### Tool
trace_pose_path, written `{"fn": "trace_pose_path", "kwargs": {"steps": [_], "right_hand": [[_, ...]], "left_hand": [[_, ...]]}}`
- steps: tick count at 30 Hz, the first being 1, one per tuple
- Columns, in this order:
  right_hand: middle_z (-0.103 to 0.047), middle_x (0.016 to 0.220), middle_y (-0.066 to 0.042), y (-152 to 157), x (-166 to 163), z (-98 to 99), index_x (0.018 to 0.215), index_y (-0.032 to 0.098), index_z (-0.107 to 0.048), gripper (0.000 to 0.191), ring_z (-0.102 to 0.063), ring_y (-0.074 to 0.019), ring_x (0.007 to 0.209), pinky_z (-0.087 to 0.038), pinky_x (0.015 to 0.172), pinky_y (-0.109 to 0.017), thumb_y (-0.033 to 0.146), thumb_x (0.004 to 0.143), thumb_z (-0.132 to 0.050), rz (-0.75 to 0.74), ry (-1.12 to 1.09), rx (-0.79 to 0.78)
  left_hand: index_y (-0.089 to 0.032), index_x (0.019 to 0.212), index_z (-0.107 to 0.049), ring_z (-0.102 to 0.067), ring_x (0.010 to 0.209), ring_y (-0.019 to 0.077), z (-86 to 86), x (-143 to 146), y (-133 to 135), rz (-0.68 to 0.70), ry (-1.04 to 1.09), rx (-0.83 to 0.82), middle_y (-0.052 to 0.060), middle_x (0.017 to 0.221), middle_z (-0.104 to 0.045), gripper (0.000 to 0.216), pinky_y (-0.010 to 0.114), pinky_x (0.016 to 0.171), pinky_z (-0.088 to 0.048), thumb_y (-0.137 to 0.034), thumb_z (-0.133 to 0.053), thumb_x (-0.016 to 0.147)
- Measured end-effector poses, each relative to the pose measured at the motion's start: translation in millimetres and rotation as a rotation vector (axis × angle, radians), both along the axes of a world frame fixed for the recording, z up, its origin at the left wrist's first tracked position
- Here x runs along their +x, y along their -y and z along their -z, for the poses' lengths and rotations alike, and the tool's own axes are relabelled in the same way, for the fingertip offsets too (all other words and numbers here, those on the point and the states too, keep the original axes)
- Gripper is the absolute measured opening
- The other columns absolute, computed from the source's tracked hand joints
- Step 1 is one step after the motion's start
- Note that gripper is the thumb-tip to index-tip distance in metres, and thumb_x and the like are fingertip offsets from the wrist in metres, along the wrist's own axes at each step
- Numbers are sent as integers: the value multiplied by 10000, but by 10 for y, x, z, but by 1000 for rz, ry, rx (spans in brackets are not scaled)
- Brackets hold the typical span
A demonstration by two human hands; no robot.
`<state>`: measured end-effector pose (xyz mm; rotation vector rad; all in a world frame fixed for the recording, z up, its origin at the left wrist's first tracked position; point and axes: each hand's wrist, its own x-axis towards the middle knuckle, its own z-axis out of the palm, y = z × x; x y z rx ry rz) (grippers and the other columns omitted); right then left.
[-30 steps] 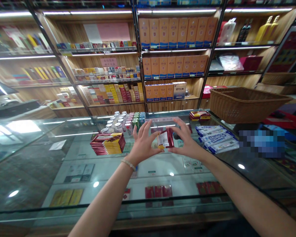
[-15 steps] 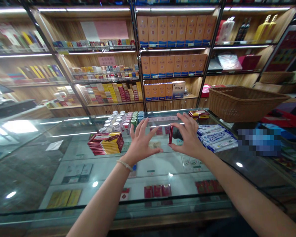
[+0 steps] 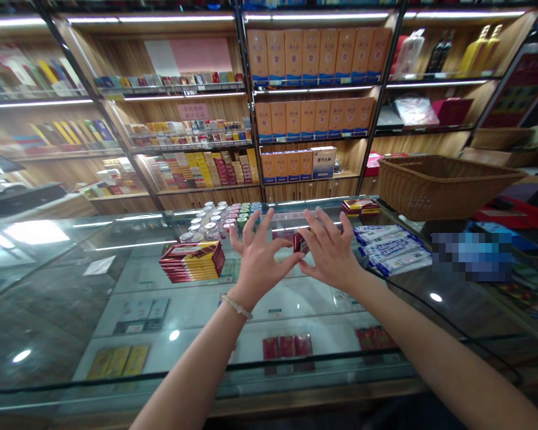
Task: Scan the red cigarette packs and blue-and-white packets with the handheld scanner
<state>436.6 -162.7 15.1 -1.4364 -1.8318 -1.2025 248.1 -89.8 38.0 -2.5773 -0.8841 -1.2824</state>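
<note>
Above the glass counter (image 3: 72, 286), both my hands meet around a small red packet (image 3: 300, 241). My left hand (image 3: 257, 263) pinches its left side with thumb and forefinger, the other fingers spread upward. My right hand (image 3: 329, 254) grips its right side, fingers fanned out. Most of the packet is hidden behind my fingers. A stack of red and yellow packs (image 3: 192, 261) lies on the glass to the left of my hands.
Small jars with coloured lids (image 3: 222, 222) stand behind my hands. Blue and white long packs (image 3: 392, 248) lie to the right, a red stack (image 3: 361, 207) behind them. A wicker basket (image 3: 443, 185) sits at the right. Shelves of boxes (image 3: 314, 57) fill the wall.
The red packet was held in both hands, then in my right hand alone with the left hand apart. Now my left hand has come back and pinches it again, slightly farther away.
</note>
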Motion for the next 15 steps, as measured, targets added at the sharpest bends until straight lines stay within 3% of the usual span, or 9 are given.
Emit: {"fn": "trace_pose_path", "kwargs": {"steps": [7,11,15], "right_hand": [[-471,1614,-218,-26,-40,26,1369,147,-554,545,-223,-342,1587,-63,1266,-626,481,938,-562,-26,2,-1],[-471,1616,-205,-17,13,27,1467,168,-488,622,-257,-341,1573,-66,1264,-624,493,945,-582,-23,-2,-14],[-369,1678,-200,-25,161,40,1510,202,-437,756,-239,-374,1576,-78,1263,-635,625,910,-623,-9,-95,-60]], "left_hand": [[-256,725,-759,-307,1560,392,38,54,30,-21,-2,-7,36,1647,-480,204,747,1239,-10,-407,-773,861],[-253,741,-773,-235,1589,411,24,35,-3,-60,26,-101,17,1673,-441,163,754,1245,-15,-343,-736,871],[-256,760,-789,-218,1599,406,6,-42,-103,-79,64,-211,16,1678,-432,172,743,1259,-27,-351,-716,883]]}}
